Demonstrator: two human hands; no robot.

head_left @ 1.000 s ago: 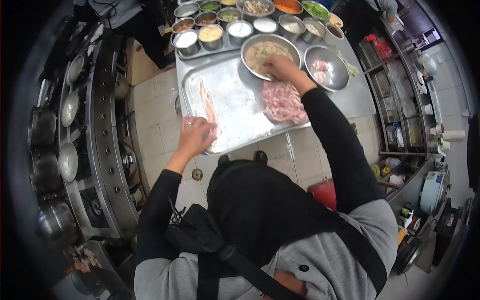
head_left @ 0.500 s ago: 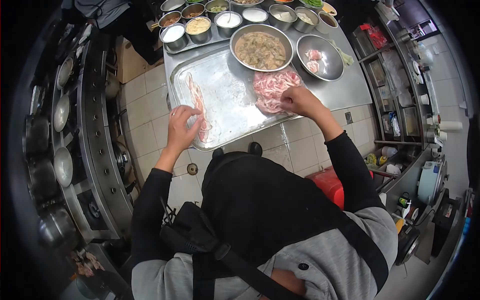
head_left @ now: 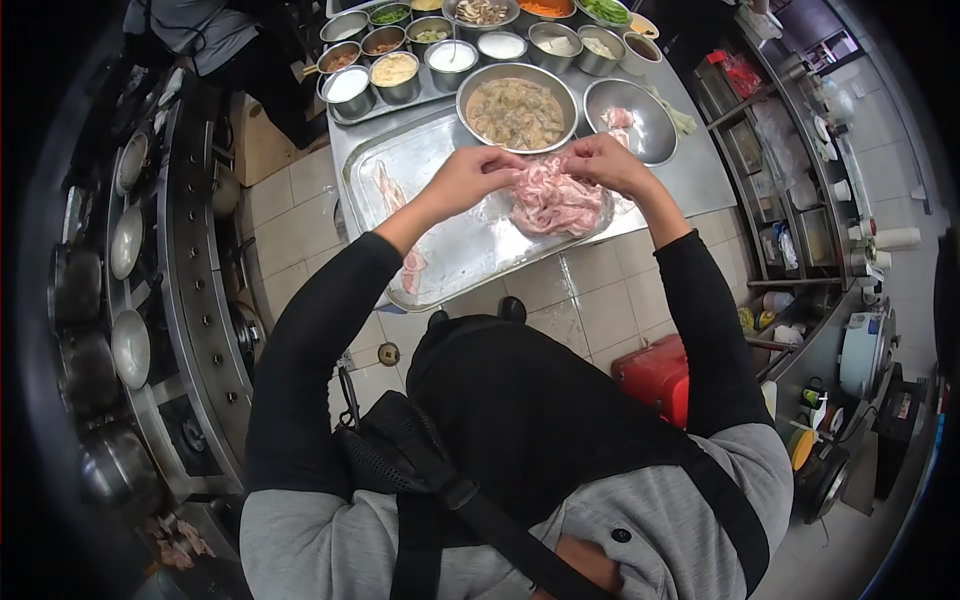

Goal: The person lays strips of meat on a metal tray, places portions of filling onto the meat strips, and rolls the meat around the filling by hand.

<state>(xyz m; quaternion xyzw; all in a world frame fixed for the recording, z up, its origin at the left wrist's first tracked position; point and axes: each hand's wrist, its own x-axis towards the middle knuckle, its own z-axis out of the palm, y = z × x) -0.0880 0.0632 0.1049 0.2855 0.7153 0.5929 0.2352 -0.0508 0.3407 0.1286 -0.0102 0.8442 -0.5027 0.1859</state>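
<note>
Hard, shiny metal is all around us in this kitchen, and pale square tiles cover the floor. Over on our left, round woks sit in a row beside a long metal stove. Next comes the smooth gray table with a wide, flat metal tray on it. One long, thin strip of meat lies on the tray's left side, and our left arm hides part of it. Past the tray stand round metal tins full of white, brown, yellow and green food. Then we see a round bowl of wet, lumpy brown mix, and to its right a shiny bowl with pink lumps.

Our pile of meat is soft and wavy, pink with white stripes. It sits at the tray's right end. Our left hand is at its top left edge, and our right hand is at its top right edge.

Our left arm reaches across the tray, with thumb and fingers pinching the meat. Our right arm bends up and inward, and its fingers curl to pinch the meat too.
</note>
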